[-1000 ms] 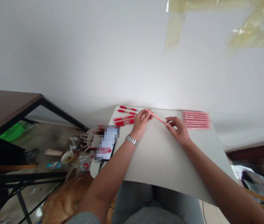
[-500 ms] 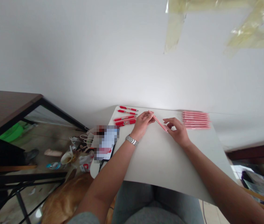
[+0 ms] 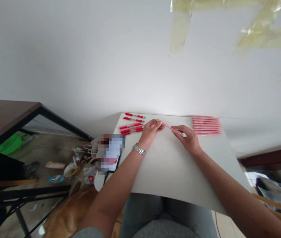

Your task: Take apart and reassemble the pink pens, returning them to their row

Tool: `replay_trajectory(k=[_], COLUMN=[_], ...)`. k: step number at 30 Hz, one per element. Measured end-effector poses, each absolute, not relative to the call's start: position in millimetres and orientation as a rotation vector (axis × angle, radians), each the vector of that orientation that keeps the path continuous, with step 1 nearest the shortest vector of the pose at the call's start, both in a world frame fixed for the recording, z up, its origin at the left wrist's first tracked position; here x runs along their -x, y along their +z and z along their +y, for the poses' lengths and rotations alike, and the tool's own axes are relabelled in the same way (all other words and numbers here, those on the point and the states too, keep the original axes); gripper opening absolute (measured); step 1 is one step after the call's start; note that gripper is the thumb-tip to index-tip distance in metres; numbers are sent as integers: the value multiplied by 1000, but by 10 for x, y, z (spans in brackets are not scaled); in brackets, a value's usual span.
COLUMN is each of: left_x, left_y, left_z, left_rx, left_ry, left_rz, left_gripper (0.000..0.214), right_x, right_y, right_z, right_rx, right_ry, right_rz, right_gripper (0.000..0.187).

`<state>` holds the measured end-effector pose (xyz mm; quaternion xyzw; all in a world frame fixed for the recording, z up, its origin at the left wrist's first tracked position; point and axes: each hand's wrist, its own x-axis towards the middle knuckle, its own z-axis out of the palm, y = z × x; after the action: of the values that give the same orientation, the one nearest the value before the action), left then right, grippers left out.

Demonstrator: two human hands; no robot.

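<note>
A slim pink pen (image 3: 169, 127) is stretched between my two hands above the white table. My left hand (image 3: 152, 129), with a steel watch on its wrist, pinches the pen's far left end. The fingers of my right hand (image 3: 187, 137) are closed around its right end. Left of my left hand lie several red pens (image 3: 133, 119), some in a close group. To the right of my right hand is a neat row of pink pens (image 3: 206, 126), side by side near the wall.
A phone with a blurred screen (image 3: 113, 152) lies at the white table's (image 3: 170, 172) left edge. A brown dog (image 3: 70, 211) is on the floor at lower left. A dark desk (image 3: 8, 114) stands further left, with clutter on the floor between.
My right hand has closed on the right end of the pink pen, which was held by my left hand alone. The pen now lies flatter. The view has shifted slightly.
</note>
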<state>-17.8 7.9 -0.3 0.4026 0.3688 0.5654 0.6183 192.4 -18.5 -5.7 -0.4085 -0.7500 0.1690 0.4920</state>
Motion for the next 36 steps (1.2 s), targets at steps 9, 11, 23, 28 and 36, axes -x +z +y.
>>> replay_trajectory(k=[9,11,23,28,36], left_x=[289,312,258,223,210], left_y=[49,73,44,55,-42], left_z=[62,49,29,-2,17], left_rx=[-1560,-1848,-2051,-2044,-2004], left_ry=[1391,1367,1352,1336,1211], left_rz=[1065,1117,1128,1100,1087], left_gripper=[28,23,14,15,26], right_x=[-1936,-1928,-1899,-1858,-1865], right_y=[-44,-27,-57,-2,180], right_z=[-177,-181,-142,-161,-167], right_rx=[1116,1127,1080,1007,893], right_ry=[619,652,841,915,878], right_rz=[-1610,-1579,-1391,-1346,-1328], right_gripper=[25,26,27,27,21])
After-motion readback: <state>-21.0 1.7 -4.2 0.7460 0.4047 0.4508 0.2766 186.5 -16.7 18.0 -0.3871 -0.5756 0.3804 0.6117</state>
